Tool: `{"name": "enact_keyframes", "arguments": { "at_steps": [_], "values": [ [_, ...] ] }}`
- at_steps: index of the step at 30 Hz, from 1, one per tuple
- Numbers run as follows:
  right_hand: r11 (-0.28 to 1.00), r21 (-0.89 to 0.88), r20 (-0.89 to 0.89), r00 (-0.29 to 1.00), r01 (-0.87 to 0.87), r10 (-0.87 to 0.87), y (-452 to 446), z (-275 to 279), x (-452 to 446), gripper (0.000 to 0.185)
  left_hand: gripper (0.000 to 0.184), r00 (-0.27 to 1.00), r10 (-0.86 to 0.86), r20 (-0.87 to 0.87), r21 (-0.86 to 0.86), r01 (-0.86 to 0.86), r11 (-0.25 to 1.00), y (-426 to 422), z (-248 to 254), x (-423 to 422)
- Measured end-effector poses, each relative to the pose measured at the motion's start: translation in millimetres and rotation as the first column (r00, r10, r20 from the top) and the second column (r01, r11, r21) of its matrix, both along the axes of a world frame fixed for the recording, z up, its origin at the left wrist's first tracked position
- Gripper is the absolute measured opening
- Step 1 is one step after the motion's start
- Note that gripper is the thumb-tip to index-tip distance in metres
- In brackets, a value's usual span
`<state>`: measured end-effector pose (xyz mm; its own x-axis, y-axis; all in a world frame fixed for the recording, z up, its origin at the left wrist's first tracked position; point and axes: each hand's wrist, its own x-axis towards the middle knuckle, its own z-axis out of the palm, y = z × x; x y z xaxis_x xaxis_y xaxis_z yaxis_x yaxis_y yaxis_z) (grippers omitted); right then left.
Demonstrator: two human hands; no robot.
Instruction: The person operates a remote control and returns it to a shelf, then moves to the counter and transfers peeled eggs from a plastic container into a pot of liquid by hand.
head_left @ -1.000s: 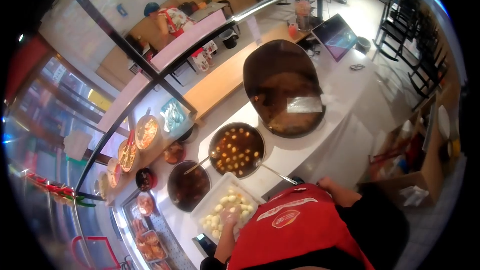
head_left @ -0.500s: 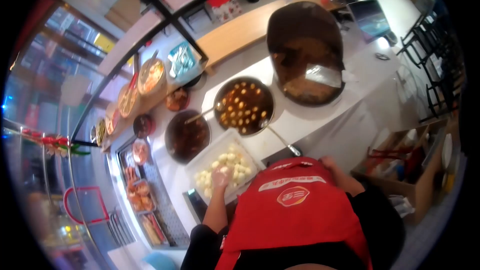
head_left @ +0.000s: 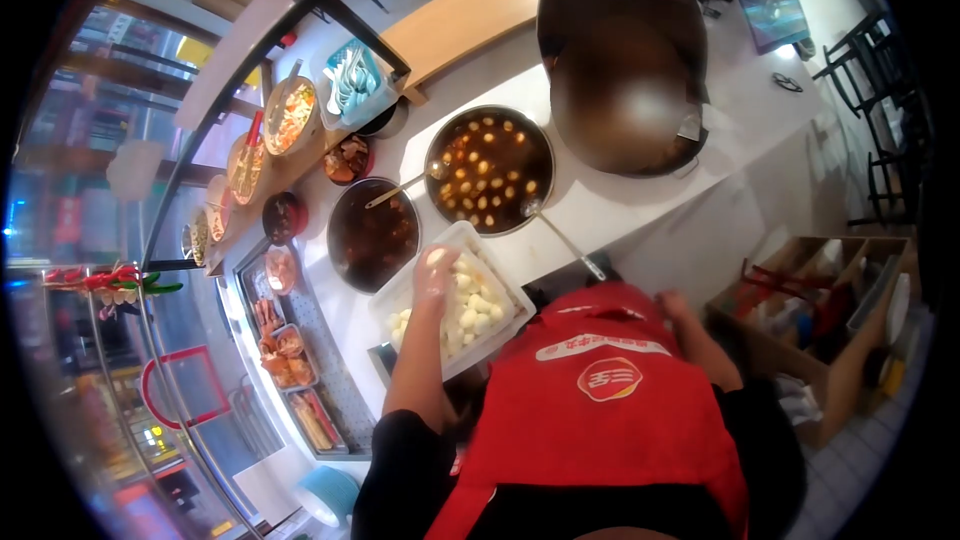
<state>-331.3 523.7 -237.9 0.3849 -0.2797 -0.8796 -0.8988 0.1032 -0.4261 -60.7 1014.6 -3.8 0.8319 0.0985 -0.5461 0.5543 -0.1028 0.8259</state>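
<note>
My left hand (head_left: 435,278), in a clear plastic glove, is over the upper left part of a white tub (head_left: 512,326) of peeled eggs (head_left: 477,305). Its fingers are curled around a pale egg. My right hand (head_left: 672,304) rests at the far edge of my red apron, and its fingers are too blurred to read. Beyond the tub stands a round pot (head_left: 476,162) of eggs in dark broth with a ladle (head_left: 565,241) across its rim. A second pot (head_left: 372,238) of dark broth, with a spoon in it, stands to its left.
A large dark pan (head_left: 620,90) stands at the upper right, near a tablet (head_left: 766,5). Food bowls (head_left: 291,117) and a tub of blue-wrapped utensils (head_left: 352,85) line the left shelf. Meat trays (head_left: 287,358) lie lower left. A divided box (head_left: 815,365) stands at right.
My left hand has moved from among the eggs toward the tub's upper left side. The camera view has shifted, and the person beyond the counter is now mostly out of frame.
</note>
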Motion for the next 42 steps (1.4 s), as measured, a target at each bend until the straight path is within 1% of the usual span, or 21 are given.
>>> {"name": "enact_keyframes", "arguments": {
  "at_steps": [4, 6, 7, 9, 10, 11, 12, 13, 16, 18, 21, 23, 25, 27, 30, 32, 35, 38, 40, 41, 42],
  "values": [
    [0.983, -0.058, 0.118, 0.977, -0.173, 0.179, -23.9, -66.2, -43.1, 0.026, 0.028, 0.988, -0.153, 0.021, 0.088, 0.151, 0.985, -52.8, 9.0, 57.5],
    [0.966, 0.073, 0.019, 0.968, 0.25, -0.252, -16.8, -14.7, -45.7, 0.023, 0.025, 0.953, -0.285, 0.099, 0.137, 0.271, 0.953, -80.2, 2.0, 84.6],
    [0.963, 0.068, 0.015, 0.965, 0.26, -0.262, -14.3, -1.0, -43.2, 0.023, 0.025, 0.951, -0.295, 0.095, 0.133, 0.281, 0.95, -91.1, -7.0, 103.3],
    [0.924, 0.057, 0.009, 0.925, 0.378, -0.379, -10.3, 21.9, -63.8, 0.02, 0.022, 0.876, -0.459, 0.148, 0.37, 0.381, 0.847, -112.0, -34.3, 127.1],
    [0.924, 0.043, -0.017, 0.925, 0.379, -0.379, -12.0, 23.0, -87.5, 0.02, 0.024, 0.908, -0.42, -0.02, 0.284, 0.407, 0.868, -136.8, -7.1, 134.7],
    [0.978, -0.06, 0.138, 0.972, 0.201, -0.192, -16.1, 15.7, -109.0, 0.018, 0.026, 0.909, -0.416, -0.036, 0.281, 0.409, 0.868, -145.5, -30.5, 145.0],
    [0.94, -0.029, 0.044, 0.94, 0.339, -0.338, -13.6, 37.1, -103.0, 0.017, 0.027, 0.909, -0.414, -0.054, 0.282, 0.411, 0.867, -153.3, -53.2, 153.9],
    [0.876, -0.023, -0.046, 0.875, 0.482, -0.482, -10.7, 60.0, -96.7, 0.016, 0.029, 0.876, -0.48, -0.046, 0.402, 0.456, 0.794, -166.3, -59.6, 159.1],
    [0.826, 0.0, -0.078, 0.824, 0.563, -0.562, -12.8, 80.8, -121.2, 0.015, 0.046, 0.792, -0.577, -0.199, 0.656, 0.545, 0.522, -183.6, -98.2, 178.7],
    [0.817, -0.085, -0.112, 0.809, 0.571, -0.577, -16.7, 88.4, -133.4, 0.014, 0.049, 0.688, -0.656, -0.31, 0.582, 0.683, 0.441, -185.2, -123.4, 194.8],
    [0.8, -0.118, -0.129, 0.79, 0.588, -0.599, -22.7, 93.1, -144.4, 0.014, 0.049, 0.663, -0.688, -0.296, 0.619, 0.681, 0.391, -187.7, -148.3, 202.9],
    [0.898, -0.129, -0.13, 0.891, 0.421, -0.436, -33.9, 92.7, -145.4, 0.015, 0.049, 0.672, -0.684, -0.283, 0.65, 0.659, 0.378, -185.9, -152.0, 206.2],
    [0.889, -0.123, -0.108, 0.885, 0.44, -0.453, -42.0, 98.3, -137.4, 0.016, 0.04, 0.77, -0.607, -0.195, 0.398, 0.628, 0.669, -177.2, -178.7, 207.0],
    [0.879, -0.109, -0.073, 0.878, 0.464, -0.472, -51.7, 88.3, -136.0, 0.017, 0.041, 0.768, -0.605, -0.212, 0.42, 0.63, 0.653, -193.3, -158.1, 207.7],
    [0.953, -0.195, 0.12, 0.97, 0.232, -0.212, -62.0, 79.1, -119.7, 0.019, 0.046, 0.76, -0.604, -0.238, 0.476, 0.634, 0.61, -194.5, -153.8, 207.0],
    [0.88, -0.089, -0.049, 0.881, 0.466, -0.471, -68.2, 103.2, -85.7, 0.02, 0.051, 0.752, -0.615, -0.237, 0.499, 0.638, 0.587, -191.8, -158.5, 208.4],
    [0.881, -0.113, 0.022, 0.887, 0.46, -0.461, -70.6, 115.8, -62.7, 0.018, 0.05, 0.783, -0.58, -0.223, 0.534, 0.596, 0.6, -188.1, -165.7, 210.2],
    [0.886, -0.132, 0.022, 0.895, 0.445, -0.446, -70.7, 117.2, -56.4, 0.02, 0.052, 0.874, -0.427, -0.231, 0.502, 0.483, 0.718, -163.1, -198.2, 226.1],
    [0.882, -0.126, 0.02, 0.89, 0.453, -0.455, -65.6, 118.7, -58.3, 0.02, 0.052, 0.886, -0.369, -0.279, 0.209, 0.431, 0.878, -142.3, -233.2, 245.6],
    [0.878, -0.12, 0.015, 0.885, 0.463, -0.465, -62.9, 121.3, -60.5, 0.02, 0.052, 0.888, -0.365, -0.279, 0.203, 0.426, 0.882, -132.6, -252.4, 247.7],
    [0.881, -0.126, 0.016, 0.889, 0.457, -0.458, -62.7, 119.2, -67.6, 0.02, 0.048, 0.94, -0.151, -0.306, 0.06, 0.177, 0.982, -127.1, -263.2, 247.5]
  ]
}}
